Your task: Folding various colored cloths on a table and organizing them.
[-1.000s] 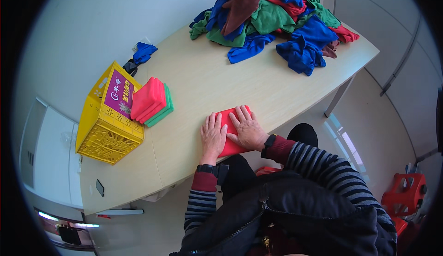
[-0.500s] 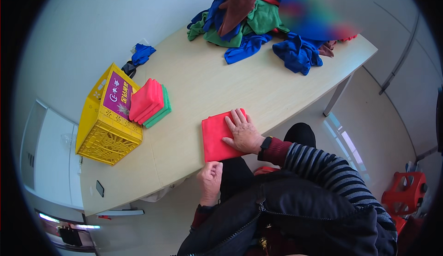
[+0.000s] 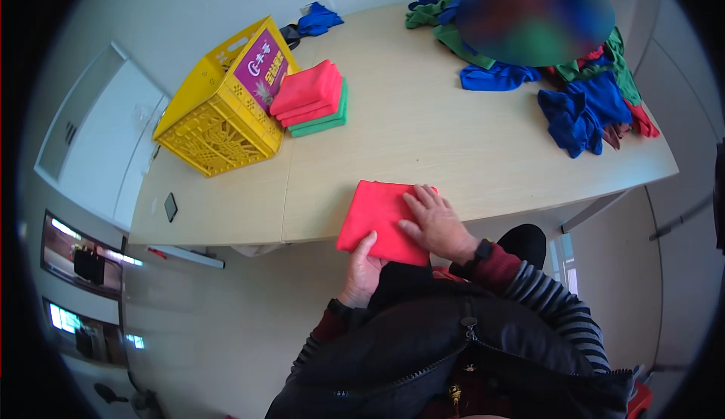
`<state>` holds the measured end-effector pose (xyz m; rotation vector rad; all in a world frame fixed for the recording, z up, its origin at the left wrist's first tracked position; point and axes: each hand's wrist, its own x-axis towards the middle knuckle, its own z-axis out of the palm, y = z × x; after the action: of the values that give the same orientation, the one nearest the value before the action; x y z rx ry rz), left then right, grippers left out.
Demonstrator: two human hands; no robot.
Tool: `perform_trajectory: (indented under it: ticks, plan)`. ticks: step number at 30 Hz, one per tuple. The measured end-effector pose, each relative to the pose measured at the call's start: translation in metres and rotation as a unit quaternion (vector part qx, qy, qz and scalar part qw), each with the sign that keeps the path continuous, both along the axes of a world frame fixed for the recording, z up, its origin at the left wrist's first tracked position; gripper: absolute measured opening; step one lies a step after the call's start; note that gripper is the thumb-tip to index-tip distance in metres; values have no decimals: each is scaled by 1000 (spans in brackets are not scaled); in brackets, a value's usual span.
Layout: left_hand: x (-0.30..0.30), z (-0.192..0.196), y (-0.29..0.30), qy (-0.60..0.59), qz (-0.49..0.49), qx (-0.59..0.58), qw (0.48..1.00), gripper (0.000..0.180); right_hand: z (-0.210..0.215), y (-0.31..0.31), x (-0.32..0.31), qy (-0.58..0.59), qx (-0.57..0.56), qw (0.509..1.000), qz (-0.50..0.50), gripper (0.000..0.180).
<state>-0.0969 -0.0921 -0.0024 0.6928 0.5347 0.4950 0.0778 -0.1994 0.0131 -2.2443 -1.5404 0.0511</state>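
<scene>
A folded red cloth (image 3: 377, 215) lies at the near edge of the light wooden table (image 3: 423, 132), partly hanging past the edge. My right hand (image 3: 434, 223) rests flat on its right half, fingers spread. My left hand (image 3: 362, 272) is below the table edge and holds the cloth's near edge from underneath, thumb on top. Farther back on the left, a stack of folded red and green cloths (image 3: 311, 98) leans against a yellow plastic crate (image 3: 219, 109).
A heap of loose blue, green and red cloths (image 3: 581, 94) covers the table's far right. A blue cloth (image 3: 317, 20) lies behind the crate. A small dark phone (image 3: 171, 207) lies near the table's left edge. White cabinets stand at the left.
My left hand has slid off the top of the cloth and down to its near edge below the table. The cloth now overhangs the edge. My head view has shifted.
</scene>
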Motion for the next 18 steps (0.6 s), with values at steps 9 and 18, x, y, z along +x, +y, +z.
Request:
perform_trajectory:
  ticks: [9,18]
  plan:
    - [23,108,151,-92,89,100,987,56,-35,-37,85,-42,89,987,-129,50]
    - [153,157,363,-172,53,144,973,43,-22,-38,78,-49,58,985,-155,51]
